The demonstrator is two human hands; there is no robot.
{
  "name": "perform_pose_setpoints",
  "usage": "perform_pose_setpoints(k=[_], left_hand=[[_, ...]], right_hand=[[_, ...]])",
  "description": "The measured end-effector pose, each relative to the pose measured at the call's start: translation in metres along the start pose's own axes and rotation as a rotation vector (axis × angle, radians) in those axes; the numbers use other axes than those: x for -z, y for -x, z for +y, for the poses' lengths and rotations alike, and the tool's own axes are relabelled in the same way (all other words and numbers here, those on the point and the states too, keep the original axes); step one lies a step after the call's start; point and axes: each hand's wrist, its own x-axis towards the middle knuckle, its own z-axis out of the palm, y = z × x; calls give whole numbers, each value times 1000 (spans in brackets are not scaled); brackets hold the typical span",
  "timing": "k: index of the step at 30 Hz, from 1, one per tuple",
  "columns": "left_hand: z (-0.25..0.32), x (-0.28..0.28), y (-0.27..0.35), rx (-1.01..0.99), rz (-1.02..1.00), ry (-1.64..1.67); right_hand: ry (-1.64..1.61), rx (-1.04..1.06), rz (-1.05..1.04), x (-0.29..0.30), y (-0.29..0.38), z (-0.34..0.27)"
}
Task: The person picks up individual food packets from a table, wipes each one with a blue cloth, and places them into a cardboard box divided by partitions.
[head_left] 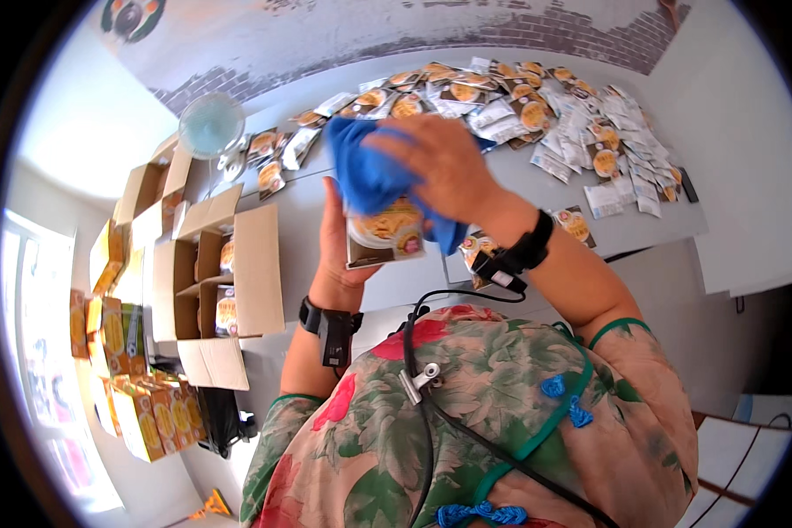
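Note:
My left hand [338,241] grips a printed food packet [386,234] from its left side and underneath. A picture of noodle-like food shows on the packet's front. In my right hand [445,168] is a blue cloth [369,168], pressed against the packet's upper part and covering it. Both the cloth and the right-hand fingers are blurred. Another packet [476,245] lies on the grey table [310,218] below my right wrist, partly hidden by the strap and device there. One more packet [573,226] rests just right of that wrist.
A large heap of packets [531,112] spreads along the table's back and right. At left stand an open divided cardboard box [257,270] holding packets, a fan [211,125] and stacked orange cartons [152,416]. A black cable [429,297] hangs across my front.

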Motion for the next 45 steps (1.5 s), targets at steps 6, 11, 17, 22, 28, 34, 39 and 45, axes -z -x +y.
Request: perform_pose_setpoints(k=[6,11,17,22,28,34,39,45], left_hand=[[-1,-47,-6,-71,-18,-14],[6,-37,-9,-145,25,8],[12,-23,-11,-272,304,-521],[2,2,-32,-631,506,-1221],[-5,-12,-26,-324,309,-309],[-17,57,-26,-432,-151,30],[-25,19,-12,-392,81,284],[-19,25,10,-332,65,254]], right_hand=[[-649,-677,107,-6,22,50],[-2470,-1036,-54,-38,60,36],[-2178,-1290,-12,-41,62,-7],[-2265,-1197,43,-13,39,-11],[-1413,-1021,146,-16,14,-30],[-326,49,-252,-3,-3,-50],[-231,91,-302,-12,12,-53],[-188,140,-351,-29,6,-47]])
